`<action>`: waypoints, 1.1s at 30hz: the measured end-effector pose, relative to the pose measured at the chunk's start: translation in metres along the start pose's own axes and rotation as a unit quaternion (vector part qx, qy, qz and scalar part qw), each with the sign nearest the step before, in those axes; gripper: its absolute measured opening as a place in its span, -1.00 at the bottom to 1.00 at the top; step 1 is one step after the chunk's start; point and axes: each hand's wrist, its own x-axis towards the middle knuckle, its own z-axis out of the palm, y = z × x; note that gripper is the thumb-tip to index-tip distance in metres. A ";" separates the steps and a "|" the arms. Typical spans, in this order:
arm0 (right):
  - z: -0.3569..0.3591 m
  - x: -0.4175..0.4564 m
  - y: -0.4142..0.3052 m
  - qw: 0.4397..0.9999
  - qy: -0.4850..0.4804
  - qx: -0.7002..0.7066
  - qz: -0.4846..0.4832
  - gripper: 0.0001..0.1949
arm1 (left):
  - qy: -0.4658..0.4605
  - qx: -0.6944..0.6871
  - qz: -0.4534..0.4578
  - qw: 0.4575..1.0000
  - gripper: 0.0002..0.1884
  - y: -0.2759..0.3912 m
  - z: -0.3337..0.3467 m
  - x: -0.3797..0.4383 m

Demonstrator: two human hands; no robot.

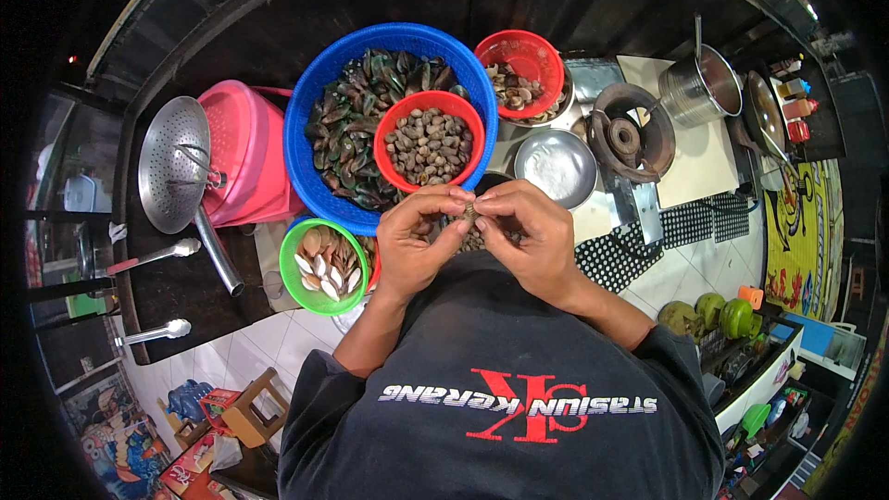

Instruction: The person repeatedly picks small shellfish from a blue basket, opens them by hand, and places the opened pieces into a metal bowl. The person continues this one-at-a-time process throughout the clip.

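Note:
Between the fingertips of my left hand (pixel 424 236) and my right hand (pixel 528 239) is one small ribbed clam (pixel 469 211), pinched by both. Below the hands, more small clams (pixel 474 242) show in a container mostly hidden by hands and shirt. Just ahead stands a large blue plastic basket (pixel 295 118) of green mussels (pixel 358 125). Inside it rests a red basket (pixel 479 121) of small clams (pixel 429 146). A second red basket (pixel 510 42) holds clams (pixel 512 89). At the left, a green basket (pixel 287 278) contains pale and brown shells (pixel 326 267).
A metal bowl (pixel 555 167) with white contents sits right of the hands, beside a burner (pixel 628 135). Farther right are a steel pot (pixel 698 90) and a wok (pixel 764 114). At the left stand a pink tub (pixel 243 153), a perforated ladle (pixel 167 173) and tongs (pixel 156 332).

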 end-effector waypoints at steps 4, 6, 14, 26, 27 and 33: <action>0.001 0.000 -0.004 0.998 0.006 -0.054 -0.035 -0.78 | 0.002 -0.007 -0.002 1.000 -0.76 0.002 0.002 -0.001; 0.002 -0.001 -0.002 0.997 0.005 -0.068 -0.037 -0.77 | 0.002 -0.007 -0.003 1.000 -0.76 0.002 0.002 -0.001; 0.003 -0.002 -0.002 0.997 -0.006 -0.071 -0.014 -0.77 | 0.045 0.034 -0.005 0.998 -0.75 0.003 0.012 -0.006; -0.002 -0.003 0.003 0.996 -0.026 -0.005 0.080 -0.84 | 0.054 0.081 -0.016 0.995 -0.74 0.003 0.013 -0.009; -0.004 -0.004 0.008 0.994 -0.028 0.008 0.104 -0.84 | 0.050 0.085 -0.012 0.995 -0.74 0.005 0.015 -0.009; -0.009 0.000 0.002 0.995 -0.041 0.024 0.086 -0.86 | 0.039 0.118 0.009 0.992 -0.72 0.009 0.016 -0.007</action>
